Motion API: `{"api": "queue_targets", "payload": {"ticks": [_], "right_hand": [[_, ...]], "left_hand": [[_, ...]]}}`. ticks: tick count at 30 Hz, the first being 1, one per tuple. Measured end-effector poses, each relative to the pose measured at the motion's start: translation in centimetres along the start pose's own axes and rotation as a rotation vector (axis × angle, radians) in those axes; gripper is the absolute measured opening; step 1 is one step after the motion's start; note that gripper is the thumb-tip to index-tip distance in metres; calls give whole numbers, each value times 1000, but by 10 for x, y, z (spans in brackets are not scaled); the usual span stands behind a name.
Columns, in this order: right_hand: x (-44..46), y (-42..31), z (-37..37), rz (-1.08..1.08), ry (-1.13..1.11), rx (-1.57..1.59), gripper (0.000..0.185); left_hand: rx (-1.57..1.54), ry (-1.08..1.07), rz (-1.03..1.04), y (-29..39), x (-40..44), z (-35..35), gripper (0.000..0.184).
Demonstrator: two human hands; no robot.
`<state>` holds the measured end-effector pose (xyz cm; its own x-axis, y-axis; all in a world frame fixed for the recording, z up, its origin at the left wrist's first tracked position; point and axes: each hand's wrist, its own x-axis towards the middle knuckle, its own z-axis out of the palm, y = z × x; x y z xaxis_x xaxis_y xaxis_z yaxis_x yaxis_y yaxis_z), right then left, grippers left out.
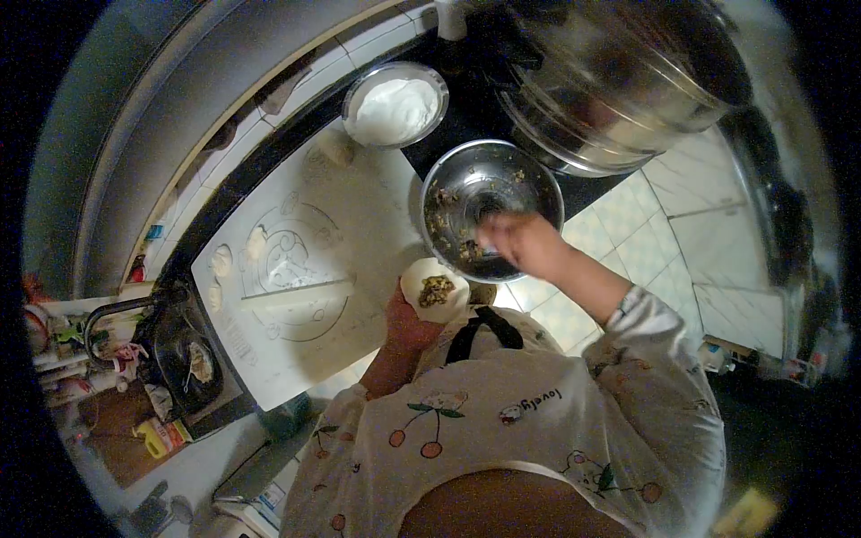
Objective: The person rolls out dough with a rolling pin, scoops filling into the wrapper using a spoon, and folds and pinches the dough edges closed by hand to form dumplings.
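My left hand (411, 325) holds a flat round dough wrapper (453, 309) from below, near my chest. A small heap of chopped filling (437, 290) lies on the wrapper. My right hand (525, 244) is inside the near part of a steel bowl (430, 193); its fingers are blurred, and what they hold, if anything, cannot be made out. Bits of filling cling to the bowl's inner wall. Just left of the bowl is a floured white board (377, 193) with a rolling pin (291, 298) and several small dough pieces (221, 261).
A bowl of white flour (395, 108) stands behind the board. A large steel steamer pot (628, 90) is at the back right. To the left are a sink (184, 363) with a faucet (108, 314) and a yellow bottle (161, 438).
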<state>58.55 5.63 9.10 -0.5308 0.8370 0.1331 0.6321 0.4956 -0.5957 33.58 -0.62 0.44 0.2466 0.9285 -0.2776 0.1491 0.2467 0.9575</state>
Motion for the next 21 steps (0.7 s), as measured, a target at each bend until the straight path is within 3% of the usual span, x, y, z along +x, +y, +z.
{"api": "queue_targets", "payload": {"ticks": [1, 3, 6, 8, 9, 11, 14, 15, 17, 19, 21], "right_hand": [[-8, -6, -8, -194, -54, -3, 24], [-11, -6, -19, -112, -31, -93, 25], [6, 3, -13, 73, 105, -43, 24], [15, 10, 0, 85, 109, 73, 24], [17, 5, 0, 47, 94, 88, 24], [12, -11, -6, -49, 5, 61, 25], [4, -13, -14, -83, 36, -45, 28], [6, -5, -15, 35, 11, -7, 28], [10, 22, -9, 161, 31, 30, 31], [17, 38, 18, 207, 38, 318, 33], [13, 22, 15, 145, 21, 311, 32]], "left_hand": [[-172, 5, -60, -18, 5, -1, 62], [-586, 37, -214, -43, 13, -2, 62], [-857, 40, -306, -58, 14, 1, 63], [-463, 34, -135, -41, 14, -2, 64], [-54, 29, 22, -12, 6, -5, 65], [133, 22, 91, -5, 2, -4, 66], [-426, 1, -111, -18, 11, 1, 65], [-539, -38, -158, 3, 7, 0, 62], [-531, -109, -136, 18, 2, 0, 55], [-283, -145, -2, 24, 1, -6, 46], [-29, -145, 113, 38, -6, -13, 41]]}}
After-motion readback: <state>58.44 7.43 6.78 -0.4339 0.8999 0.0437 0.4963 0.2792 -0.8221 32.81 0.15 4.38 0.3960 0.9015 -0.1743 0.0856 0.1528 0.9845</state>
